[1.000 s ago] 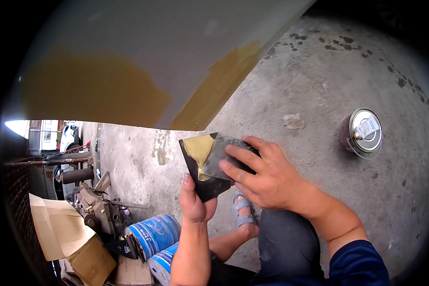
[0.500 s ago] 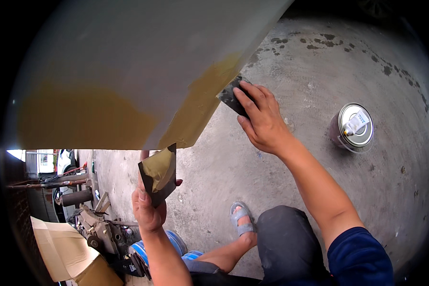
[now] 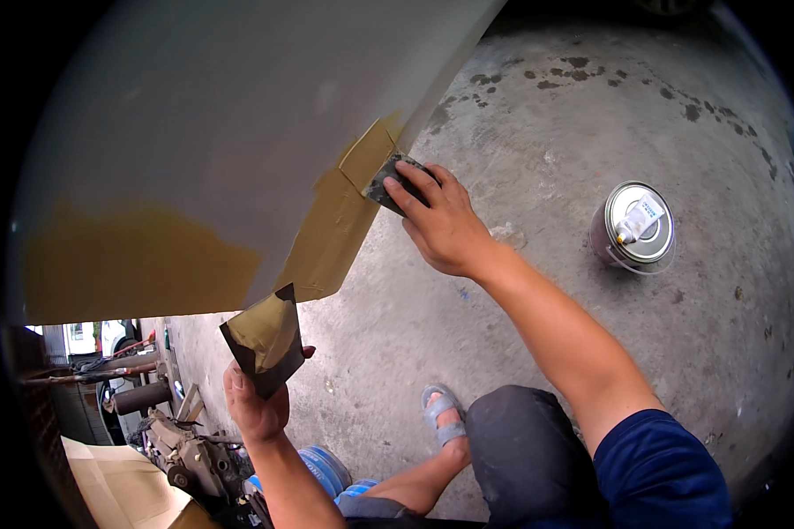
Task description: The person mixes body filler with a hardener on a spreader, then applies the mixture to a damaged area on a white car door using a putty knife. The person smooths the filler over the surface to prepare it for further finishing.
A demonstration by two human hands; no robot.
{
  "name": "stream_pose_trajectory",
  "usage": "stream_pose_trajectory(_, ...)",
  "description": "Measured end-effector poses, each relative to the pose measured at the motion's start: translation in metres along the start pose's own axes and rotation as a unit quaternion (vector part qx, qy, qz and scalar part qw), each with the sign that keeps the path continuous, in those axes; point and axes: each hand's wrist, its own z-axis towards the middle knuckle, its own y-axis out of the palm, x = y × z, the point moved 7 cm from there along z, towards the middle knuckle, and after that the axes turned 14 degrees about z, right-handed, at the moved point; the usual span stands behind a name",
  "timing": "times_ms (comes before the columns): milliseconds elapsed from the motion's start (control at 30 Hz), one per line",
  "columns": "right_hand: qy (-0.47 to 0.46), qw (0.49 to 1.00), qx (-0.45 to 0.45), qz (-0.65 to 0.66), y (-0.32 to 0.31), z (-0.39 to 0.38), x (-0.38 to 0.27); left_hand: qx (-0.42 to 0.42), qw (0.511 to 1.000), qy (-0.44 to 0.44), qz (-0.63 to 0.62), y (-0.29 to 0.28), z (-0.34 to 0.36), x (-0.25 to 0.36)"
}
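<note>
My right hand [image 3: 450, 225] grips a black flat putty spreader [image 3: 377, 189], its edge against the slanted border of a grey body panel [image 3: 203, 150]. Tan filler putty [image 3: 326, 242] coats that border, with a fresh ridged stripe near the spreader. Below the panel's lower corner, my left hand [image 3: 258, 410] holds a dark flat putty board [image 3: 280, 372] tilted up. A mound of tan putty [image 3: 265, 331] lies on the board. Another wide tan patch [image 3: 132, 264] covers the panel's lower left.
On the concrete floor [image 3: 520, 326] at right stands a lidded can [image 3: 631, 220] with a white tube [image 3: 641, 216] on top. Lower left are a cardboard box [image 3: 119, 480], metal machine parts [image 3: 181, 450] and a blue-striped bucket [image 3: 324, 467]. My sandalled foot [image 3: 444, 413] is below.
My right hand has brought the spreader onto the panel's border, leaving a fresh ridged putty stripe there. The left hand with its board sits lower and further left, and the whole view has shifted.
</note>
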Motion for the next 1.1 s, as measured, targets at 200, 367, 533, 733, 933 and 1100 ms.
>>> stream_pose_trajectory(200, -0.015, 0.999, 0.045, 0.025, -0.027, 0.025, -0.005, 0.003, 1.0, 0.007, -0.008, 0.004, -0.001, -0.001)
stream_pose_trajectory(367, -0.015, 0.997, 0.056, 0.05, -0.013, 0.031, 0.013, -0.082, 0.996, -0.009, 0.041, -0.006, -0.001, -0.009)
stream_pose_trajectory(533, 0.019, 0.999, 0.0, 0.031, -0.009, 0.003, 0.016, -0.073, 0.996, -0.006, 0.043, -0.009, -0.003, -0.007)
stream_pose_trajectory(733, -0.003, 0.997, 0.057, 0.049, -0.027, 0.042, 0.024, -0.06, 0.998, -0.006, 0.019, -0.002, -0.001, -0.007)
stream_pose_trajectory(933, 0.032, 0.999, 0.007, 0.039, -0.011, 0.008, 0.037, -0.014, 1.0, -0.012, -0.005, -0.002, -0.001, -0.006)
stream_pose_trajectory(1100, -0.022, 0.994, 0.069, 0.079, -0.02, 0.027, 0.011, -0.035, 0.999, -0.005, -0.009, -0.005, -0.003, -0.007)
